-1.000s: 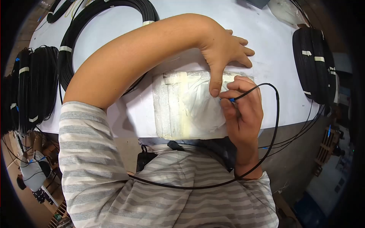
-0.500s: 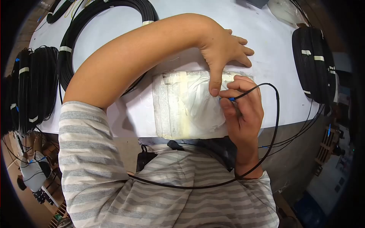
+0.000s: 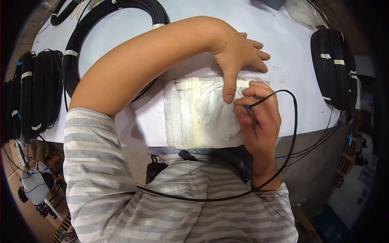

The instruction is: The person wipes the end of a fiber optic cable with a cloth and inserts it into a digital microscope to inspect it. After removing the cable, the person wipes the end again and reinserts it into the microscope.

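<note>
My left hand [image 3: 241, 56] lies with spread fingers on the white table and the top of a flat pad. Its thumb presses on a white cloth or wipe [image 3: 216, 111] that covers the pad [image 3: 178, 117], which is wrapped in clear plastic and tape. My right hand [image 3: 261, 117] pinches the end of a black fiber-optic cable [image 3: 296, 117] by its blue connector [image 3: 247, 107]. The connector's tip points at the cloth, close to my left thumb; whether it touches is hard to tell. From there the cable loops right and runs down across my striped shirt.
A big coil of black cable [image 3: 73, 52] lies at the back left of the table [image 3: 291, 52]. More coils hang at the left edge [image 3: 36, 97] and right edge [image 3: 334, 69]. A clear plastic bag [image 3: 302, 12] sits at the back right.
The connector end in my right hand has shifted very slightly away from the left thumb. My left hand stays in place.
</note>
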Available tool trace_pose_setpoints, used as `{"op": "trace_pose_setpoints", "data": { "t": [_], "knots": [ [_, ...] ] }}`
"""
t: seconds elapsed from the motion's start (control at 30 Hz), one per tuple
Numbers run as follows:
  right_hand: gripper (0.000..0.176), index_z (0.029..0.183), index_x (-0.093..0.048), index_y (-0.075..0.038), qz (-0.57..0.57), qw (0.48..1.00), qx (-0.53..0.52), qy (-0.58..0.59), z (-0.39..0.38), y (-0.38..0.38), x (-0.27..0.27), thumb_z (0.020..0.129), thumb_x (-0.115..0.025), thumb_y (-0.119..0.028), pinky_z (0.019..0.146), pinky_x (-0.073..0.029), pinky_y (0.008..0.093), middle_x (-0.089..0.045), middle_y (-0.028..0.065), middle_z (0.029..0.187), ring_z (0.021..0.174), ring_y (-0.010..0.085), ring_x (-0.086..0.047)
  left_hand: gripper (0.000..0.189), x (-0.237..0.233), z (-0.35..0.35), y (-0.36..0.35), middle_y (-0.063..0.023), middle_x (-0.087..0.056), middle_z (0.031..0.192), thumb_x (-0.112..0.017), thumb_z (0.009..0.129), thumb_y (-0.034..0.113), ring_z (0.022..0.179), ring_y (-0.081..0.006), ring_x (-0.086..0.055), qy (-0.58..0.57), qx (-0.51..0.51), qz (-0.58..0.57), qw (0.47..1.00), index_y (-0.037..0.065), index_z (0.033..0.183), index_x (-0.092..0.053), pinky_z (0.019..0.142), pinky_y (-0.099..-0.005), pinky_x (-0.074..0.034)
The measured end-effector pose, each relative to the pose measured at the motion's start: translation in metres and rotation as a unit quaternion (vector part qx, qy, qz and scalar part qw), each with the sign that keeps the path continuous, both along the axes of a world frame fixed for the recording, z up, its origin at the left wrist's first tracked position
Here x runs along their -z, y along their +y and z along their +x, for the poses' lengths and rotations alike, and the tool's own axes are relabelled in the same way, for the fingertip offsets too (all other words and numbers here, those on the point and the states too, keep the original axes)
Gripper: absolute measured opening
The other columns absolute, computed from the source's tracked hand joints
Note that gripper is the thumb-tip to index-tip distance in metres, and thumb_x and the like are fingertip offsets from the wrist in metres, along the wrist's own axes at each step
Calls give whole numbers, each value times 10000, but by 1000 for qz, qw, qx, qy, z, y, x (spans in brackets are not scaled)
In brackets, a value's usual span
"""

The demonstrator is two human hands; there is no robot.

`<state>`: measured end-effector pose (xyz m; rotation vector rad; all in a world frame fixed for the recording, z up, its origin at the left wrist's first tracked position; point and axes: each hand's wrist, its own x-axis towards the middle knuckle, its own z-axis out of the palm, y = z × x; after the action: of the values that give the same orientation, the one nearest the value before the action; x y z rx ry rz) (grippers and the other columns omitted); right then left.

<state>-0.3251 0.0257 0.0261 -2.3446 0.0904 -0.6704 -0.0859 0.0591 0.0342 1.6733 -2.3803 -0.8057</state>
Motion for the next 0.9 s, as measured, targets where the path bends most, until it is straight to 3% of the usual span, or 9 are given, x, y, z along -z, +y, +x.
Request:
{"op": "trace_pose_setpoints", "data": {
  "t": [0.67, 0.8, 0.83, 0.87, 0.9],
  "knots": [
    [101, 922, -732, -15, 10, 1000, -8, 19, -1, -1, -7, 842, -790, -32, 974, -508, 489, -655, 133, 1093, 1156, 403, -626, 1394, -7, 1, -1, -275, -297, 1742, -962, 450, 591, 1655, -453, -164, -11, 19, 7, 1000, 34, 1623, -457, 1315, -665, -154],
    [104, 1023, -765, 11, 255, 967, 1, 12, -10, -19, -1, 951, -734, -58, 1019, -507, 406, -681, 126, 1156, 1193, 311, -631, 1407, -5, 2, -1, -281, -263, 1753, -965, 482, 628, 1656, -464, -139, -5, 27, 14, 1000, 17, 1633, -435, 1315, -666, -123],
    [170, 1121, -766, 41, 332, 943, 2, 9, -8, -26, -8, 1017, -693, -72, 1022, -501, 345, -697, 116, 1161, 1180, 238, -638, 1409, -5, 2, -2, -282, -256, 1755, -963, 486, 630, 1657, -464, -133, -4, 32, 13, 999, 17, 1636, -428, 1314, -667, -123],
    [185, 1149, -758, 47, 359, 933, 8, 5, -4, -38, -9, 1026, -687, -72, 1016, -509, 336, -705, 112, 1155, 1158, 225, -654, 1411, -2, 4, -3, -282, -249, 1757, -962, 490, 633, 1658, -465, -126, -5, 36, 10, 999, 17, 1639, -422, 1313, -668, -124],
    [202, 1176, -750, 54, 389, 921, 14, 1, -1, -52, -8, 1035, -681, -72, 1009, -517, 326, -713, 109, 1149, 1136, 212, -669, 1420, -1, 4, -6, -271, -219, 1767, -910, 540, 736, 1663, -456, -100, -22, 48, 18, 998, 28, 1658, -396, 1302, -692, -132]
  ]
}}
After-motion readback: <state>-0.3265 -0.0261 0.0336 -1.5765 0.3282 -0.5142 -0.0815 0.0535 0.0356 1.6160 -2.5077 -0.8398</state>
